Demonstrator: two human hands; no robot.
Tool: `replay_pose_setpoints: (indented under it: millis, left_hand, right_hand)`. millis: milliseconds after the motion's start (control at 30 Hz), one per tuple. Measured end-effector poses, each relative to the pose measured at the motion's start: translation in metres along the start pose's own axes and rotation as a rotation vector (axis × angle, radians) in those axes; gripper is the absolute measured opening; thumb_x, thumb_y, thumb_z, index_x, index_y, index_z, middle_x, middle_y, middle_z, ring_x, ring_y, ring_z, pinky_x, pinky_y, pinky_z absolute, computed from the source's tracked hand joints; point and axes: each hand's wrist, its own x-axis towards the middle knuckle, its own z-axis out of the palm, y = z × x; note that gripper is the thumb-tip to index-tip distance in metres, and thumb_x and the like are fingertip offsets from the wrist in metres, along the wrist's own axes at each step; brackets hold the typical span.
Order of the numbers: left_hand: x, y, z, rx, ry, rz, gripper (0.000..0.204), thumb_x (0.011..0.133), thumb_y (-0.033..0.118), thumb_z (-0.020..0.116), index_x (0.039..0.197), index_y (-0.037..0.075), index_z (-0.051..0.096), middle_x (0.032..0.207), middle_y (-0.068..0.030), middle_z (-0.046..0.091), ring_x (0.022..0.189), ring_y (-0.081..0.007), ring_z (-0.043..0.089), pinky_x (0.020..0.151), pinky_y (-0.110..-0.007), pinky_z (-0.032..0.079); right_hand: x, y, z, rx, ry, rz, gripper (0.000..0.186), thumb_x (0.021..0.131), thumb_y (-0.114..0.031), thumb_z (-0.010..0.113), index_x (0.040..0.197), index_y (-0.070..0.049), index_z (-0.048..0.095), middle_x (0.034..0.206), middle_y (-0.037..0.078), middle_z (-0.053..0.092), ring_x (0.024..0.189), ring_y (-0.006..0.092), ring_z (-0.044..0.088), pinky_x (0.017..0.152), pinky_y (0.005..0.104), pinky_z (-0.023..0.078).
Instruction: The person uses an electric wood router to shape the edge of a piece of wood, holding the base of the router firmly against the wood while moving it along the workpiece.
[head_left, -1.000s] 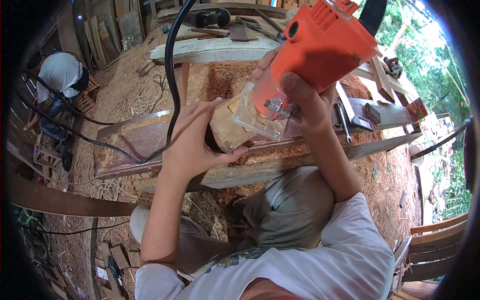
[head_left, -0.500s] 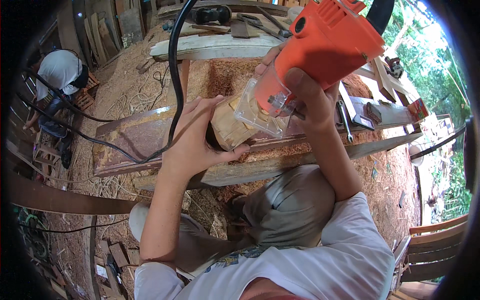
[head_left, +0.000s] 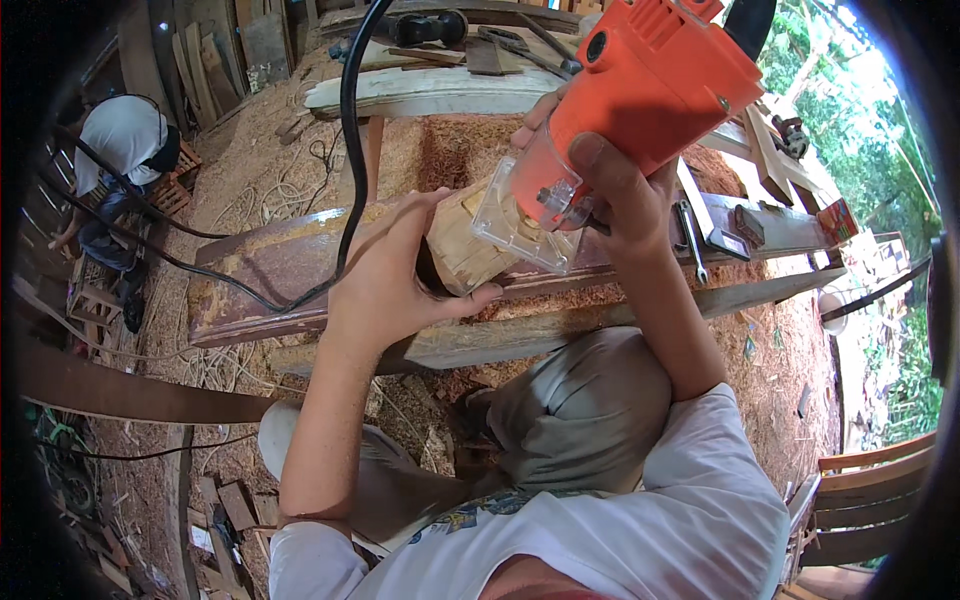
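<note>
Gripped in my right hand (head_left: 624, 190) is an orange handheld router (head_left: 660, 90), tilted, thumb across the front of its lower body. The router's clear plastic base (head_left: 490, 225) rests against the end of a pale wooden block (head_left: 462, 255); any bit is hidden. My left hand (head_left: 385, 280) is wrapped round the left side of the block, thumb along its near edge. Beneath both hands lies a long reddish-brown plank (head_left: 255, 300). Right of my right hand are a wrench (head_left: 692, 245), a white ruler-like tool (head_left: 705, 210) and a small dark-screened device (head_left: 727, 243).
A black cable (head_left: 355, 160) loops past my left hand. A weathered beam (head_left: 550, 330) runs before my knees. Behind the work, a white board (head_left: 390, 95) holds tools and offcuts (head_left: 485, 60). A co-worker (head_left: 120, 150) bends at the left. Curved wooden slats (head_left: 870, 500) stand lower right.
The router and my right hand have shifted a little to the right compared with a second ago. My left hand still grips the block, nearly in place.
</note>
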Motion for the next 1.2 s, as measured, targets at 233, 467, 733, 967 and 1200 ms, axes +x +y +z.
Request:
replay_pose_setpoints:
  millis: [233,467,733,967,1200]
  left_hand:
    - [-0.002,0.001,0.000,-0.025,0.000,-0.006,0.098,0.065,0.049,0.095,0.139,-0.003,0.057,0.133,-0.0221,0.064,0.125,-0.0374,0.063,0.108,-0.042,0.050]
    - [-0.004,-0.003,0.003,0.021,0.038,0.050,0.098,0.064,0.049,0.096,0.138,-0.004,0.058,0.132,-0.0223,0.064,0.125,-0.0362,0.063,0.107,-0.042,0.050]
    - [-0.001,0.001,0.002,0.029,0.059,0.088,0.094,0.064,0.046,0.096,0.136,-0.001,0.060,0.127,-0.0200,0.066,0.118,-0.0362,0.066,0.103,-0.043,0.051]
    - [-0.001,0.003,0.002,0.021,0.065,0.105,0.091,0.064,0.045,0.096,0.134,-0.001,0.061,0.125,-0.0190,0.067,0.115,-0.0356,0.067,0.101,-0.042,0.053]
    - [-0.002,-0.001,0.004,0.045,0.084,0.129,0.093,0.063,0.047,0.096,0.136,0.000,0.061,0.125,-0.0190,0.067,0.117,-0.0358,0.066,0.102,-0.043,0.052]
  right_hand:
    - [-0.001,0.003,-0.004,0.007,-0.022,-0.010,0.051,0.085,-0.028,0.068,0.120,0.006,0.055,0.103,0.021,0.069,0.093,0.0260,0.070,0.082,0.0386,0.057]
    - [-0.003,0.004,-0.005,0.008,-0.020,-0.013,0.051,0.086,-0.029,0.069,0.119,0.007,0.056,0.103,0.020,0.069,0.092,0.0260,0.070,0.082,0.0388,0.058]
    - [-0.004,0.009,-0.011,-0.030,-0.013,-0.035,0.053,0.085,-0.033,0.071,0.118,0.007,0.058,0.102,0.019,0.069,0.091,0.0252,0.071,0.081,0.0380,0.058]
    - [-0.004,0.009,-0.012,-0.012,-0.016,-0.033,0.052,0.085,-0.034,0.073,0.113,0.006,0.059,0.101,0.019,0.069,0.089,0.0237,0.070,0.080,0.0367,0.058]
    - [-0.007,0.009,-0.011,-0.019,0.003,-0.042,0.049,0.086,-0.031,0.070,0.115,0.006,0.057,0.101,0.020,0.068,0.091,0.0250,0.070,0.080,0.0372,0.057]
